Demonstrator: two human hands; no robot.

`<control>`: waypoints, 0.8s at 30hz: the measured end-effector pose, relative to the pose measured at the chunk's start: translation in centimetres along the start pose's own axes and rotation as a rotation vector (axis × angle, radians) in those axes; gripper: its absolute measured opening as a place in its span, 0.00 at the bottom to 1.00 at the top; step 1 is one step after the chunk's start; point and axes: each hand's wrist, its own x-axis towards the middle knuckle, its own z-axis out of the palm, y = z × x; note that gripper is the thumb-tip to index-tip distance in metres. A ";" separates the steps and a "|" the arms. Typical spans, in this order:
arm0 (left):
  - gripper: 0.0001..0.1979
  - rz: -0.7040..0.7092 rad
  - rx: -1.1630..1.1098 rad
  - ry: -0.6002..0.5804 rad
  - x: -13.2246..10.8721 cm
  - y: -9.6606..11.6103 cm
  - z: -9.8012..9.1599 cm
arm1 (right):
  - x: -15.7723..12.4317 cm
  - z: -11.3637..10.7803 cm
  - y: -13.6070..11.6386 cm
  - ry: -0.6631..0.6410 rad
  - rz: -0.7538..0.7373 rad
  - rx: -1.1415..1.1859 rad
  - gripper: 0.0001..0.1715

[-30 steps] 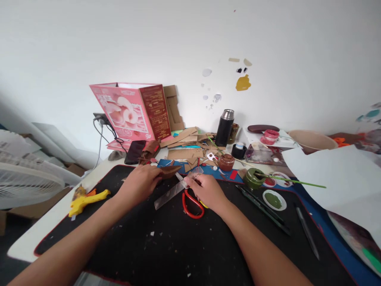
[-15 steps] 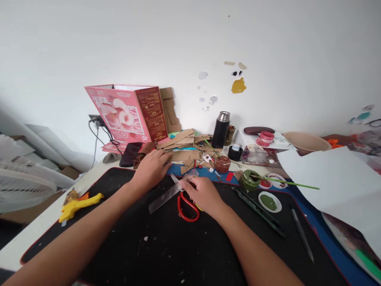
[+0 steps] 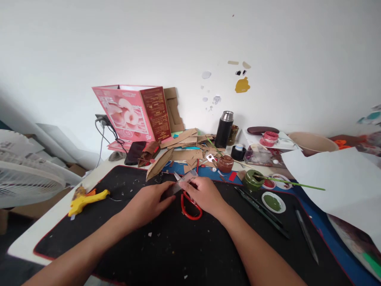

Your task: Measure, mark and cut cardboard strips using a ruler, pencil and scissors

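Pinching clear ruler (image 3: 188, 176) over red-handled scissors (image 3: 192, 217), right hand (image 3: 205, 194); left hand (image 3: 150, 203) at ruler's end, grip unclear

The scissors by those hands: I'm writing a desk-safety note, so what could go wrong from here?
1. The bare blade of the scissors sticks out by the thumb of the right hand, close to the left hand; a slip might nick a finger.
2. A brush juts far out of the open green jar; a knock on its handle could tip the jar.
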 end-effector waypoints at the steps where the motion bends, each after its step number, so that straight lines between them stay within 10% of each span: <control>1: 0.21 -0.014 0.002 0.007 -0.2 -0.4 -0.3 | 0.0 -0.1 0.0 -0.004 0.011 0.047 0.30; 8: 0.29 -0.154 0.258 0.004 -2.5 -3.7 -0.9 | 0.0 -0.3 0.2 0.024 0.120 0.201 0.25; 13: 0.34 -0.018 0.247 0.281 -1.8 -3.5 -2.6 | 0.0 0.0 0.1 0.008 0.084 0.111 0.22; 24: 0.26 -0.121 0.453 0.160 20.3 -4.3 -9.2 | 0.4 -0.1 0.6 0.127 -0.007 -0.007 0.31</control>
